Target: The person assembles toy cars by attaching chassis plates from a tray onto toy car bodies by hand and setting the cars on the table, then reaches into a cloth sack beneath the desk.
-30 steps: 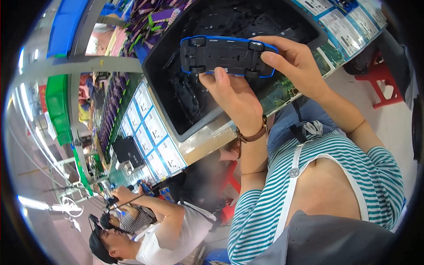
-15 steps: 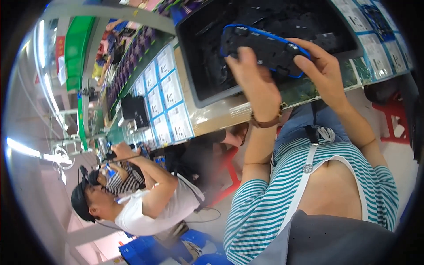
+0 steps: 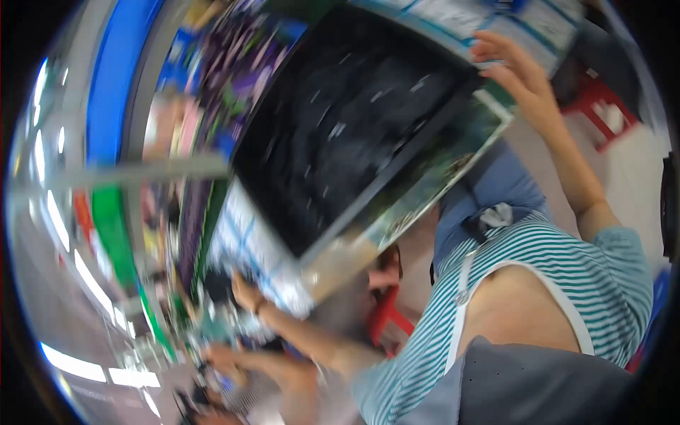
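Observation:
A large black tray (image 3: pixel 397 170) lies on the bench, with dark pieces (image 3: pixel 340 113) in it that are too blurred to name. My left hand (image 3: pixel 246 293) reaches far out to the left, past the tray's near corner, beside a dark box-like thing (image 3: pixel 218 285). Motion smears its fingers, so whether it grips that thing is unclear. Beyond the right end of the tray, my right hand (image 3: pixel 516 69) hangs with thumb and fingers apart, and nothing shows in it.
Printed sheets under blue tape (image 3: pixel 248 230) cover the bench left of the tray. A co-worker's arm (image 3: pixel 265 365) is close below my left forearm. Red stools (image 3: pixel 601 110) stand on the floor. A grey post (image 3: pixel 127 177) crosses at left.
The black part with the blue rim has left my hands and is no longer visible. My left hand has swung far left; my right has moved off to the tray's right. The whole view has turned.

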Tool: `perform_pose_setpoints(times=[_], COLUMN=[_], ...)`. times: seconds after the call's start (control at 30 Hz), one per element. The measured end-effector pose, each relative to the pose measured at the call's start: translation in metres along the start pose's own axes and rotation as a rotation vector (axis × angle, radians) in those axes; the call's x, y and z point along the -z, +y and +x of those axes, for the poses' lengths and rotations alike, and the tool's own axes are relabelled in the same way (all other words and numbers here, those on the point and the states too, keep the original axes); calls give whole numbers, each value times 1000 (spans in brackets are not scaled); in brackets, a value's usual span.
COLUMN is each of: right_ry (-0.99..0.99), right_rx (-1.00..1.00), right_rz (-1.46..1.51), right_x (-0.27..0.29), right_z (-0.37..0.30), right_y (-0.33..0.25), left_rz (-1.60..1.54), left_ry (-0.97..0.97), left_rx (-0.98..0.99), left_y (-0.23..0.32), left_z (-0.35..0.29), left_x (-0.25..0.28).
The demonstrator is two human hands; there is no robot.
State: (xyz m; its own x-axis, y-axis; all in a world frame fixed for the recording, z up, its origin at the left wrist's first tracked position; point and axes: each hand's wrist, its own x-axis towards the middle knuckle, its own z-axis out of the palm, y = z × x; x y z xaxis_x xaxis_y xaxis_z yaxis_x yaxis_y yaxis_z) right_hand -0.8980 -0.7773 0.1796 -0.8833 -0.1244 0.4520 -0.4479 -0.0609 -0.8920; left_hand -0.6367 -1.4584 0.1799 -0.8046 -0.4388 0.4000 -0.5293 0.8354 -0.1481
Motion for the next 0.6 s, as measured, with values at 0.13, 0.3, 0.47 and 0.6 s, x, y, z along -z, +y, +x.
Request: perform_pose_setpoints(times=[0.13,0.3,0.47,0.6], right_ry=[216,429,446,338], right_rx=[11,205,83,117], right_rz=[-444,-1181,-1244,-1338], right_x=[77,139,135,141], right_z=[3,24,53,53], right_y=[38,76,114,117], left_rz=[-836,-685,-555,-641], left_ry=[-208,-330,113,433], left_rx=[852,1030,623,410], left_y=[-50,-34,-36,64], left_z=[-8,9,9,14], left_x=[-57,-62,-46,17])
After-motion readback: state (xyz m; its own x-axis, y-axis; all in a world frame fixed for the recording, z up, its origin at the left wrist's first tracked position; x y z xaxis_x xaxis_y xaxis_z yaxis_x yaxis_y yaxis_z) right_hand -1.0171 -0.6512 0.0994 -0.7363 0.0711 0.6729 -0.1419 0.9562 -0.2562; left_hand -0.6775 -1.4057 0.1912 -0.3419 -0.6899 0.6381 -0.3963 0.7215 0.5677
